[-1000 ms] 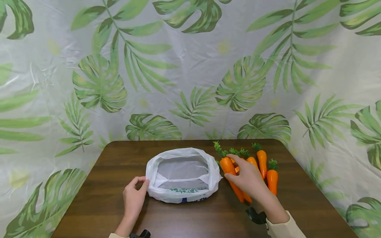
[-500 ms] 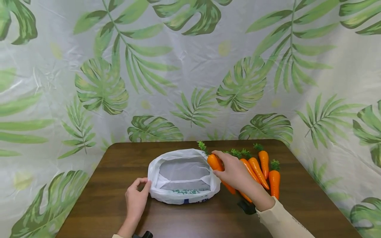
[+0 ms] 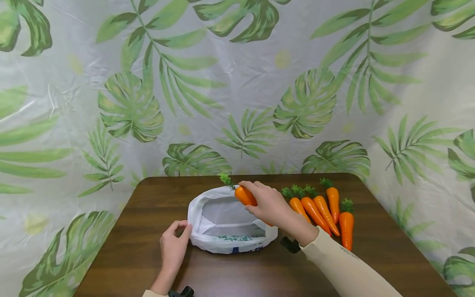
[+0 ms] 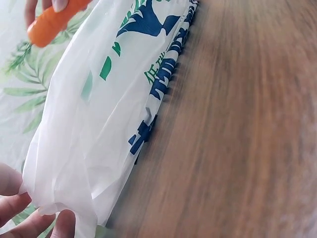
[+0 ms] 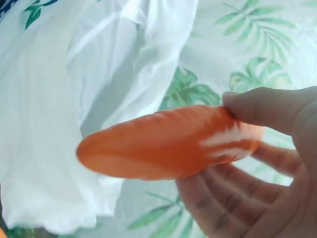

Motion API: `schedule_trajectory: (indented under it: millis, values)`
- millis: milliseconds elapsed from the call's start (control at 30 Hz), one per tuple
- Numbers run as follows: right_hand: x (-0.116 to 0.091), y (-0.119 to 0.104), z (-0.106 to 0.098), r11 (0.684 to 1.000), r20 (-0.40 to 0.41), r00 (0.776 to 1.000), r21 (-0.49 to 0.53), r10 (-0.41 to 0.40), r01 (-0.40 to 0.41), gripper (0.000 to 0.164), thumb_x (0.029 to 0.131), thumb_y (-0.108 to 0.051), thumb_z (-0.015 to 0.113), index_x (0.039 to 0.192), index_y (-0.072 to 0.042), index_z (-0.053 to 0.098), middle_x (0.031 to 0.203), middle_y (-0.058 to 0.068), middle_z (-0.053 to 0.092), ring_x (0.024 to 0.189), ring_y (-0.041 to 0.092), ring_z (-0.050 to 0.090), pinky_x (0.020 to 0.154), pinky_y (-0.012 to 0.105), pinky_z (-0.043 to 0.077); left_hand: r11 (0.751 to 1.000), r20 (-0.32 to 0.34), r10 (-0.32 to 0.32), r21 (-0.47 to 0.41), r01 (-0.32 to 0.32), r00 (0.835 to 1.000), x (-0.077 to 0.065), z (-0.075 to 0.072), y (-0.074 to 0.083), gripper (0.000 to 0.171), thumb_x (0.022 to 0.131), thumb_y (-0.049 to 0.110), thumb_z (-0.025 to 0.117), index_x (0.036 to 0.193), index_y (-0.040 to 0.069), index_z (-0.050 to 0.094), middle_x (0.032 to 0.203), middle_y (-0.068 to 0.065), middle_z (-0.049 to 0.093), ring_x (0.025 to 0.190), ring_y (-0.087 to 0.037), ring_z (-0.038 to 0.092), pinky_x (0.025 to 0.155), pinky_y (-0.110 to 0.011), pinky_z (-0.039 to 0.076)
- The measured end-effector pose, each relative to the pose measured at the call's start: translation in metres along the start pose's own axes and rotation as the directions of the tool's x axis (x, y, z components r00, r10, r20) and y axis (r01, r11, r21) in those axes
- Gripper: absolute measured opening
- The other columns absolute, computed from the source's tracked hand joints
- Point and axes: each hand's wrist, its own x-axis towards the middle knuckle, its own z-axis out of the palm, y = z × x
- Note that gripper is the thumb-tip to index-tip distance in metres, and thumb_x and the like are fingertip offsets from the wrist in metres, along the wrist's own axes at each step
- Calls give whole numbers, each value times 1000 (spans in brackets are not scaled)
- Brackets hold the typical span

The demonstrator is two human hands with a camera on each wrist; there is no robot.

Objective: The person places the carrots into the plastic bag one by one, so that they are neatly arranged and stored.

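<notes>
A white plastic bag (image 3: 213,246) with green and blue print stands on the table, its mouth spread wide. My left hand (image 3: 174,243) pinches the bag's left rim between thumb and fingers; the left wrist view shows those fingers (image 4: 65,224) at the plastic. My right hand (image 3: 271,206) grips an orange carrot (image 3: 245,195) with a green leafy top, held over the right side of the bag's mouth. In the right wrist view the carrot (image 5: 163,144) points its tapered tip toward the bag (image 5: 39,129), with thumb above and fingers below.
Several more carrots (image 3: 315,212) lie on the brown wooden table (image 3: 230,274) right of the bag, leafy tops toward the back. A leaf-printed sheet (image 3: 252,95) hangs behind the table's far edge.
My right hand has lifted the carrot from the others and carried it left, from beside the bag to over its mouth. My left hand stays at the rim.
</notes>
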Motion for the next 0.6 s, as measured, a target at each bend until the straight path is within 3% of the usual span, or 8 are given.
schedule_trajectory:
  millis: [200,433,600]
  values:
    - [10,-7,23,995,33,994,-3,-102,102,67,87,-25,81,146,-25,49,122,-1,62,94,16,61,77,32,52,1000,2,1,-8,-1,1000,0,0,1,4,88,14,78,89,11,76,94,-2,75,99,-21,69,81,-30,51]
    - [11,-6,53,982,123,975,-6,-187,189,69,85,-23,83,145,-24,50,122,1,63,100,19,64,84,39,53,999,10,15,-37,-14,1000,1,1,1,5,89,12,78,88,9,74,96,-3,75,101,-22,69,80,-14,46]
    - [12,-2,71,970,186,955,-25,-232,241,65,83,-21,84,142,-25,55,122,-1,65,99,17,63,85,36,52,999,12,3,-46,-3,1000,1,0,2,5,88,12,78,87,9,74,97,-2,75,102,-20,69,84,-19,50]
